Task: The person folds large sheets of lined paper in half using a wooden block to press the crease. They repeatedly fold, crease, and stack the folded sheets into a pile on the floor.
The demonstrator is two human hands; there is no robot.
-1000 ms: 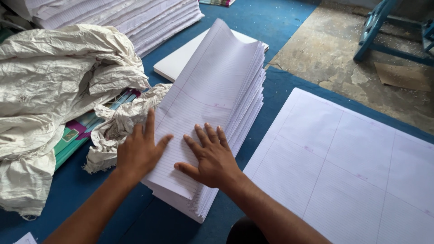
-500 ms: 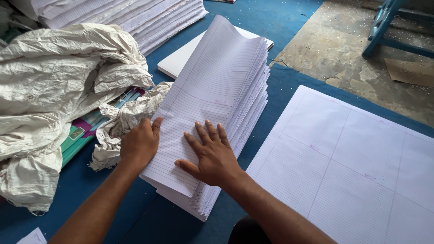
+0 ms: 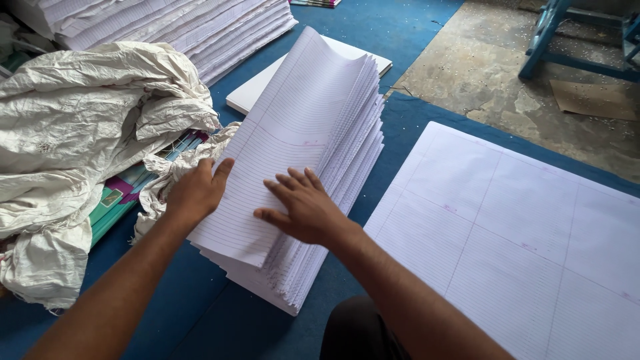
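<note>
A thick stack of white ruled paper sheets [image 3: 313, 120] lies on a blue mat, its layers fanned out along the right edge. My right hand [image 3: 303, 207] rests flat on the top sheet near the stack's near end, fingers spread. My left hand [image 3: 197, 190] lies on the stack's left edge with fingers together, touching the top sheets next to crumpled white sacking. Neither hand grips anything.
A crumpled white woven sack [image 3: 87, 133] lies at left over coloured booklets [image 3: 120, 197]. More paper stacks [image 3: 180, 23] sit at top left. A large ruled sheet [image 3: 513, 233] lies flat at right. Bare concrete floor [image 3: 480, 73] and a blue furniture frame [image 3: 560, 40] are beyond.
My left hand has slid from the top sheet out to the stack's left edge. My right hand stays flat on the paper.
</note>
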